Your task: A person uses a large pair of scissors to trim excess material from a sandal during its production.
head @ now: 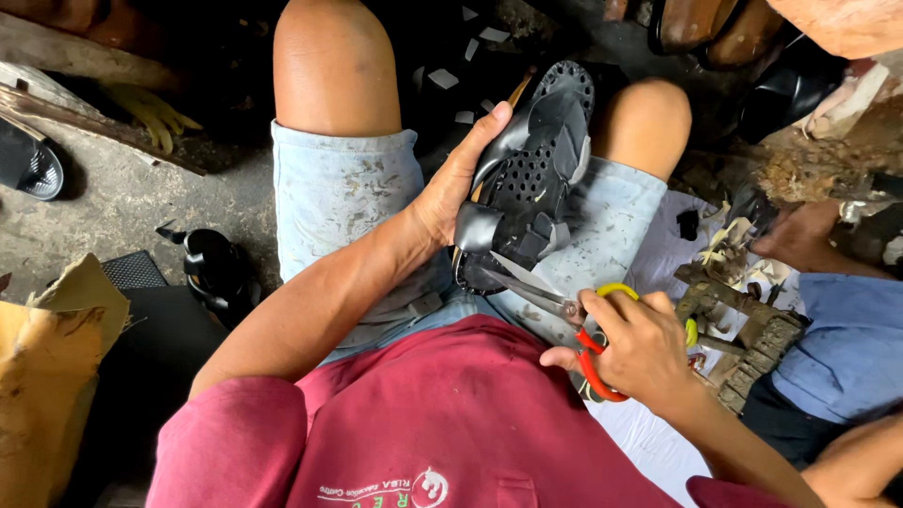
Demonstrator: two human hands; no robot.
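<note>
Fingers of the left hand are clenched around the black perforated rubber sandal, the thumb pressed against its upper side; the sandal is held sole-up above the lap, between the two bare knees, over the light denim shorts. Fingers of the right hand are threaded through the red and yellow handles of a pair of steel scissors and closed on them; the blades are seen parted, their tips set against the lower edge of the sandal, near a grey strap. A maroon shirt is seen at the bottom of the view. Just right of the scissors a rough, worn wooden block is found, with pale offcuts strewn about it; a second person's blue-sleeved arm is seen beyond it. On the concrete floor to the left, a small black glossy object and a crumpled brown paper bag are laid well apart from the sandal.
</note>
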